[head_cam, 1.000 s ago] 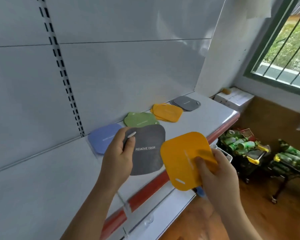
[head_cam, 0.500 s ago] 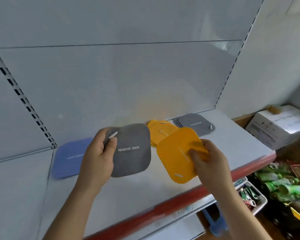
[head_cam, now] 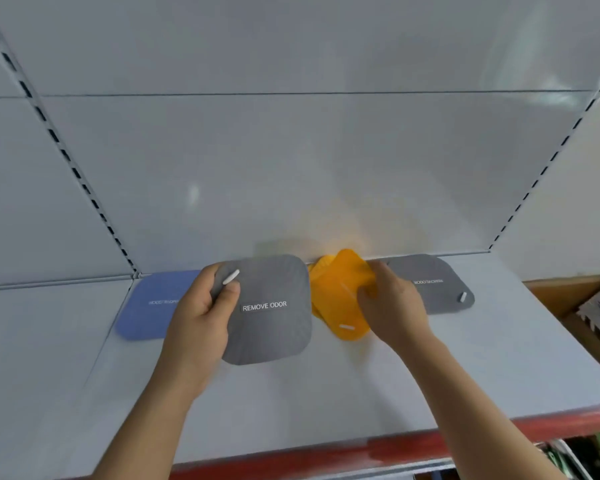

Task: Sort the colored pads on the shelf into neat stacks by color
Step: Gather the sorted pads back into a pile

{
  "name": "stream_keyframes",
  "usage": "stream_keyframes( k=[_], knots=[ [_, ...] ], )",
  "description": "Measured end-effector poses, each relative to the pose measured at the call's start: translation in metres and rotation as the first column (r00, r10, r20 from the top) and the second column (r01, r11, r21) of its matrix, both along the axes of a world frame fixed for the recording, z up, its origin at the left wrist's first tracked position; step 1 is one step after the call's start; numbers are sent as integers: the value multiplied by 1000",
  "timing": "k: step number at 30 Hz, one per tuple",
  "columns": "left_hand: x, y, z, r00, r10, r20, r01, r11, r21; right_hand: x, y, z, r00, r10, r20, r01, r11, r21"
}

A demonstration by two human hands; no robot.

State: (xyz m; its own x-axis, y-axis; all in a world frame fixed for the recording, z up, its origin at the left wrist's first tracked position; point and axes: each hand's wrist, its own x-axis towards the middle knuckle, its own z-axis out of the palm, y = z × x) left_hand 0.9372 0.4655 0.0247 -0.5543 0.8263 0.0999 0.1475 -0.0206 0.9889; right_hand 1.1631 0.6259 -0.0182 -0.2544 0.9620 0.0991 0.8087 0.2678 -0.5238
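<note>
Orange pad (head_cam: 340, 289) pinched in right hand (head_cam: 392, 306).

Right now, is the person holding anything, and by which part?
Yes. The left hand grips a grey pad by its upper left corner. The right hand holds an orange pad by its right edge, over the orange stack.

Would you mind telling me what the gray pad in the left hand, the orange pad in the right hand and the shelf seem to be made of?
Gray pad: likely soft silicone or rubber, matte, with fine radiating ribs and printed white lettering.
Orange pad: probably the same flexible material; it looks smooth, though blurred, and buckles under the right hand.
Shelf: seemingly painted sheet metal, pale with a soft sheen, a red front strip and slotted uprights.
</note>
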Motion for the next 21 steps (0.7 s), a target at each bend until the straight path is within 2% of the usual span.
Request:
stream_keyframes(
  k=[4,7,14,21],
  knots=[
    [1,8,-4,999,-16,40,16,1000,5,-5,7,-13,988,4,153,-15,997,70],
    [5,18,-5,997,-60,44,60,998,15,1,6,-18,980,-26,196,-7,986,165],
    [50,62,-10,991,-124,50,123,992,33,54,-16,-23,992,-24,125,-20,940,341],
    [131,130,-18,971,-214,104,212,977,25,148,-25,-23,976,-50,212,-9,963,271]
  ],
)
